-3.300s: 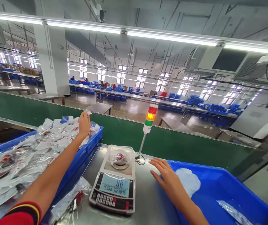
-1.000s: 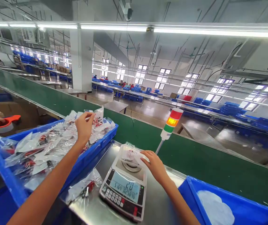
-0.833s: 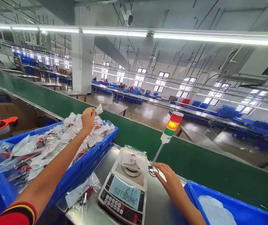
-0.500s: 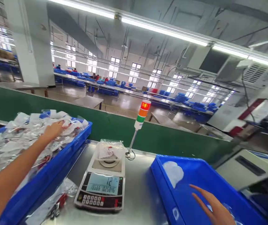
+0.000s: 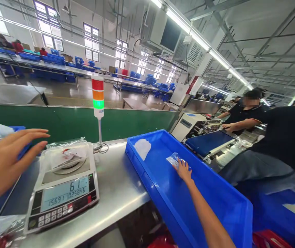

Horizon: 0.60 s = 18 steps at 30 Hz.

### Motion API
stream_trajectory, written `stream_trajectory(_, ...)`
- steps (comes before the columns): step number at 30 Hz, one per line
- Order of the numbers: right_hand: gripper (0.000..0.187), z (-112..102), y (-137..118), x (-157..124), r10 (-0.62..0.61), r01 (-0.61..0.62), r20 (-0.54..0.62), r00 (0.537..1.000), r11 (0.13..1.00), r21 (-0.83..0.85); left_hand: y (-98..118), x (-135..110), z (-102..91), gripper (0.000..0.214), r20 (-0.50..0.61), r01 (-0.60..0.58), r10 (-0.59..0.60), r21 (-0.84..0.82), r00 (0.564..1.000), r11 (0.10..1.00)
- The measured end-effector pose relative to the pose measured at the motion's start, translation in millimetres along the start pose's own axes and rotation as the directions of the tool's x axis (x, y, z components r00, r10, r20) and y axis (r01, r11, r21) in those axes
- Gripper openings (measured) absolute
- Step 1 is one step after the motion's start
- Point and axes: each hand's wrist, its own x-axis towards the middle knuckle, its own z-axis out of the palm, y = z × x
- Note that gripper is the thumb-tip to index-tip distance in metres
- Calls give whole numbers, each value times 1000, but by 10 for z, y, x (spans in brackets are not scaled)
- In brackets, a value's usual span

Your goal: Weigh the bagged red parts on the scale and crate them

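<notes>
My left hand [image 5: 14, 156] hovers with fingers stretched apart beside the left edge of a digital scale [image 5: 67, 186]. On the scale's pan lies a clear plastic bag [image 5: 66, 156] with small red and white contents. The display reads 61 on its top line. My right hand [image 5: 185, 170] reaches into a blue plastic bin [image 5: 157, 196], fingers spread over a small clear plastic bag [image 5: 173, 158] and touching it. A white patch [image 5: 142, 148] shows at the bin's far left end. More bags of red and metallic parts [image 5: 5, 230] lie left of the scale.
Behind the scale stands a signal light [image 5: 98, 98], its green section lit. A green partition [image 5: 59, 119] runs along the back of the metal table [image 5: 118, 172]. At the right, people in dark shirts are near a machine with a blue belt [image 5: 209, 141].
The view has swung right. My left hand has left the heap of bags and come near the scale. The reading went from 12 to 61, and the signal light from red to green.
</notes>
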Motion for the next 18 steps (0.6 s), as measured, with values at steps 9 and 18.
stream_trajectory(9, 73, -40, -138, -6, -9, 24, -67, 998, 973, 230, -106, -107, 710, 28, 190, 23, -19, -20, 982, 1000)
stream_trajectory(18, 72, -941, -1804, -803, -309, 396, -271, 912, 487, 778, -158, -54, 1198, 13, 165, 157, -127, -181, 978, 971)
